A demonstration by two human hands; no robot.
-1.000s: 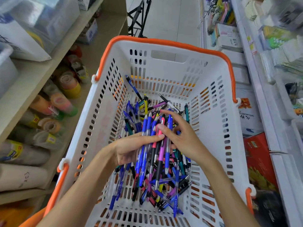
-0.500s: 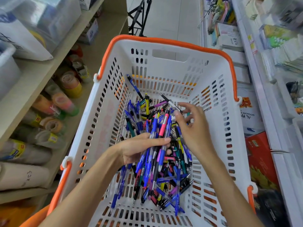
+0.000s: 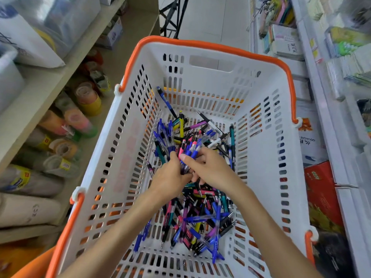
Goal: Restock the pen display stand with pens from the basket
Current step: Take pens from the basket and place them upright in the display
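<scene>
Two hands meet over the middle of a white basket (image 3: 128, 149) with orange handles, seen from the head camera. Left hand (image 3: 170, 177) curls its fingers round a bundle of pens (image 3: 189, 149), blue and pink among them, whose upper ends fan out beyond the fingertips towards the basket's far wall. Right hand (image 3: 208, 167) lies just beside the left, touching it, with its thumb pressed across the same bundle and its fingers curled beneath. Loose pens (image 3: 200, 221) lie heaped on the basket floor, below and behind both hands, between the forearms; further pens lie scattered beyond the bundle. One blue pen (image 3: 165, 102) leans against the far left corner, well apart from the hands. Shelves with rolls of tape (image 3: 88, 101) stand to the left; shelves of stationery (image 3: 285, 39) stand to the right.
</scene>
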